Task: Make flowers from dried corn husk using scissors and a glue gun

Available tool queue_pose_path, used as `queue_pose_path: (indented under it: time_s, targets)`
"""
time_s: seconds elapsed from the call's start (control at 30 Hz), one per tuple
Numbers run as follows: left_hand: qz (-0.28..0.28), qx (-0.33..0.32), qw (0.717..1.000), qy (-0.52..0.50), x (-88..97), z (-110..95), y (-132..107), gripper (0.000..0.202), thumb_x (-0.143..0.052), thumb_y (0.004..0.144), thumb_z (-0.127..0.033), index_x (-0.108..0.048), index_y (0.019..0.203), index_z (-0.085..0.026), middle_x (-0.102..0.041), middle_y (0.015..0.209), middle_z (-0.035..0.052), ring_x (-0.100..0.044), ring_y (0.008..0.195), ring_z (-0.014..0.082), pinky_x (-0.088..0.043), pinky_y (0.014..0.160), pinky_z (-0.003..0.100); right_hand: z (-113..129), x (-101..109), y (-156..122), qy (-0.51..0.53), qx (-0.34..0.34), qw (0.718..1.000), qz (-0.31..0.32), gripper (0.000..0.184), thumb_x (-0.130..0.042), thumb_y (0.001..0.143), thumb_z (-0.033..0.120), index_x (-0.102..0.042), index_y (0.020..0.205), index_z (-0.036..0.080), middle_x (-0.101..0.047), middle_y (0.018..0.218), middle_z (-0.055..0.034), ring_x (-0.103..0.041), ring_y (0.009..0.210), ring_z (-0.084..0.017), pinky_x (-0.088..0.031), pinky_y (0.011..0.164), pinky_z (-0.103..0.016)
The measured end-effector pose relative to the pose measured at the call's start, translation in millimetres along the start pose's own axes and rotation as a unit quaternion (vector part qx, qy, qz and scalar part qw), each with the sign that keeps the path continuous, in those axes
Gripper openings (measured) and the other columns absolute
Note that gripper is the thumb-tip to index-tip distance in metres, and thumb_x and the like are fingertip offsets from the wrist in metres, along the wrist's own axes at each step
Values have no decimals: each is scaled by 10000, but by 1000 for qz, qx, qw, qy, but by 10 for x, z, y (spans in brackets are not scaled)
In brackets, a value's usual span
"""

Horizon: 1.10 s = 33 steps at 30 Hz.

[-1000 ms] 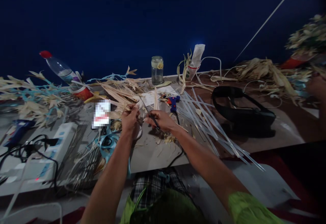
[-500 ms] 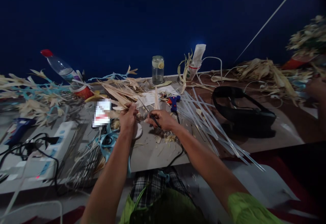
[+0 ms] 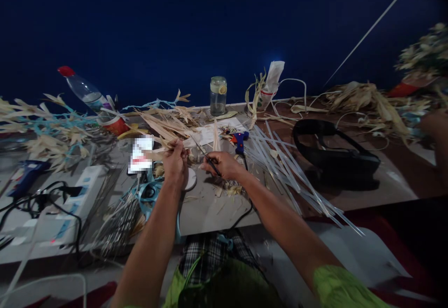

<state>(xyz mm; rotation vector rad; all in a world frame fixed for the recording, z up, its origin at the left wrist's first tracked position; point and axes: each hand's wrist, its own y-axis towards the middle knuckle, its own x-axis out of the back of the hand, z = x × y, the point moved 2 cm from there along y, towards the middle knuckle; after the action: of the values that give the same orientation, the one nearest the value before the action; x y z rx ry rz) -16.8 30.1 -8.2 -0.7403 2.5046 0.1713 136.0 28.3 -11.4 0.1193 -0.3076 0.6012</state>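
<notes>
My left hand (image 3: 176, 162) is closed round a strip of dried pale husk (image 3: 164, 148) that sticks out to the left. My right hand (image 3: 224, 164) grips black-handled scissors (image 3: 206, 156), whose thin blades point up and left toward the husk. Both hands hover over the grey table top (image 3: 210, 207), above a small white round disc (image 3: 191, 179) and husk scraps (image 3: 229, 189). A blue glue gun (image 3: 239, 139) lies just beyond my right hand.
A pile of dried husks (image 3: 168, 121), a glass jar (image 3: 218, 95), a plastic bottle (image 3: 82, 91) and a red cup (image 3: 115, 125) stand behind. Glue sticks (image 3: 287, 168) fan out right, beside a black headset (image 3: 336, 151). A power strip (image 3: 79, 196), cables and another glue gun (image 3: 26, 177) lie left.
My left hand has turned and lifted slightly with the husk strip. The right hand with the scissors has stayed almost in place. The view has shifted a little.
</notes>
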Motion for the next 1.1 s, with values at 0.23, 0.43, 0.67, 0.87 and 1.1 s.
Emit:
queue_pose_path:
  time_s: [0.23, 0.43, 0.67, 0.87, 1.1]
  targets:
    - [8, -6, 999, -33, 22, 3, 51, 317, -768, 559, -303, -587, 785, -172, -469, 549, -73, -438, 452, 26, -423, 543, 177, 66, 31, -22, -73, 19, 997, -2, 329, -614, 697, 478, -566, 700, 153, -421, 538, 53, -355, 530, -70, -278, 516, -190]
    - [-11, -50, 998, -19, 78, 48, 112, 275, -737, 592, -275, -590, 802, -175, -545, 693, -28, -508, 581, 45, -425, 590, 171, 121, 48, -34, -114, 21, 993, 3, 311, -619, 704, 462, -583, 676, 154, -439, 539, 42, -363, 544, -78, -251, 530, -199]
    - [-17, -64, 997, -23, 109, 77, 132, 299, -734, 605, -276, -586, 845, -178, -570, 759, -14, -556, 650, 68, -451, 656, 208, 124, 56, -29, -180, 18, 983, 16, 319, -612, 718, 460, -566, 647, 152, -447, 541, 27, -390, 563, -88, -233, 529, -207]
    - [-24, -59, 998, 0, 96, 79, 129, 288, -729, 607, -278, -585, 830, -166, -559, 674, -28, -520, 554, 51, -420, 566, 180, 82, 66, -10, -137, -22, 990, 7, 342, -610, 707, 488, -598, 716, 146, -477, 549, 34, -407, 554, -82, -271, 538, -206]
    - [-30, -76, 996, 26, 73, 39, 95, 250, -698, 634, -267, -582, 825, -156, -540, 635, -33, -493, 511, 46, -396, 519, 174, 74, 71, -11, 44, -93, 993, 59, 367, -626, 677, 502, -572, 728, 142, -512, 492, 32, -455, 486, -88, -327, 504, -209]
